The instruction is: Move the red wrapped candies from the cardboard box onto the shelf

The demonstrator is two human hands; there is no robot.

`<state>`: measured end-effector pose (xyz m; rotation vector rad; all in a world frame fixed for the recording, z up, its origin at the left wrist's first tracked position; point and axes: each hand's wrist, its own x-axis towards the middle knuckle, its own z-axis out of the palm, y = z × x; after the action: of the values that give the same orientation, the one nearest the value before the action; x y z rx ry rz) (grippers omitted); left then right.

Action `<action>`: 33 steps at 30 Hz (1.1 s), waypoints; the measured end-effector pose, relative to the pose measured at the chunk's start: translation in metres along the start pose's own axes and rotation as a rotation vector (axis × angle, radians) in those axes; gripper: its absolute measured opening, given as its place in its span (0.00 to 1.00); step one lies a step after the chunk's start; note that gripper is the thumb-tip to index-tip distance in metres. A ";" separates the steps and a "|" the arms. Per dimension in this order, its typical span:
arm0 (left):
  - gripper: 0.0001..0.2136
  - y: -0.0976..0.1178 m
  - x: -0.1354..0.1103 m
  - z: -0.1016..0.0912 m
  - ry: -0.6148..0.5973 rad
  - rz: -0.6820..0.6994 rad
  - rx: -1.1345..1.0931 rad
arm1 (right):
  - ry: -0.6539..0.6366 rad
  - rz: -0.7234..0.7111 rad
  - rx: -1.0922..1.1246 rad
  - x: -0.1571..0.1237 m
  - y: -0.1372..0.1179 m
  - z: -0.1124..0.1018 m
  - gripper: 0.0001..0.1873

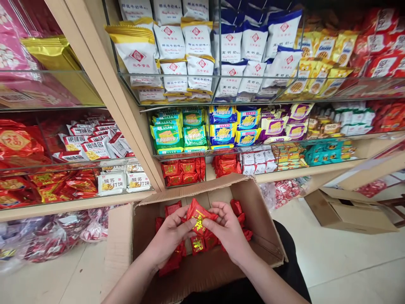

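Note:
An open cardboard box (122,236) rests on my lap in front of the shelves, with several small red snack packets (172,210) lying in it. My left hand (169,238) and my right hand (228,230) meet over the middle of the box. Both are closed around a bunch of red packets with gold print (198,217), held between the fingertips. More red packets hang below the hands and spill along the left wrist.
Glass-fronted shelf compartments (177,158) ahead hold red packets, green and blue biscuit packs, and white milk-candy bags (171,40). Another cardboard box (348,211) lies on the tiled floor at right. Clear bags of sweets (47,240) sit under the left shelf.

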<state>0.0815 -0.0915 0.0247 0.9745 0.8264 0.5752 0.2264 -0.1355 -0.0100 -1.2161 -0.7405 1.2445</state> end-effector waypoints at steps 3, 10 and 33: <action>0.16 0.004 0.000 -0.001 0.001 0.008 -0.084 | 0.039 0.015 0.115 0.005 -0.003 0.005 0.17; 0.12 0.016 0.010 -0.002 0.110 0.001 -0.010 | -0.043 0.050 0.221 0.012 -0.011 0.003 0.17; 0.08 0.068 0.117 -0.028 0.469 -0.117 -0.165 | -0.060 0.190 0.066 0.003 0.007 -0.006 0.13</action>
<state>0.1212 0.0404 0.0359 0.6409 1.2232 0.7716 0.2302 -0.1352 -0.0191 -1.2205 -0.6329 1.4556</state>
